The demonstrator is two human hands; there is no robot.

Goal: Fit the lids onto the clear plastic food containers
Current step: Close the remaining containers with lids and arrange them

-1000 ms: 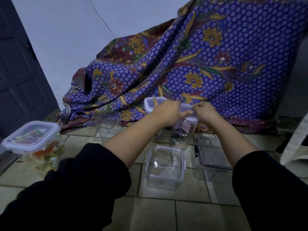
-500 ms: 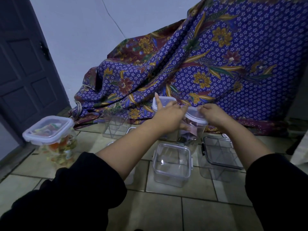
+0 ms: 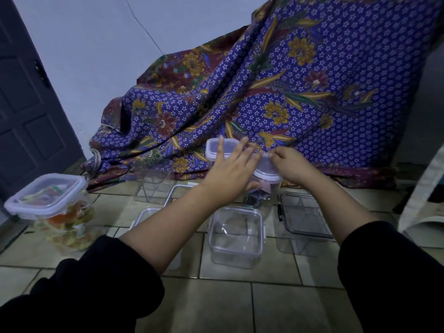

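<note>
Centre frame: left hand flat, fingers straight and spread, tips at the left edge of the lid; contact unclear. Lid sits tilted atop a tall clear container, with right hand fingers curled, pinching its right rim. Step judged: seating this lid; next calls for levelling, then even downward press.
</note>
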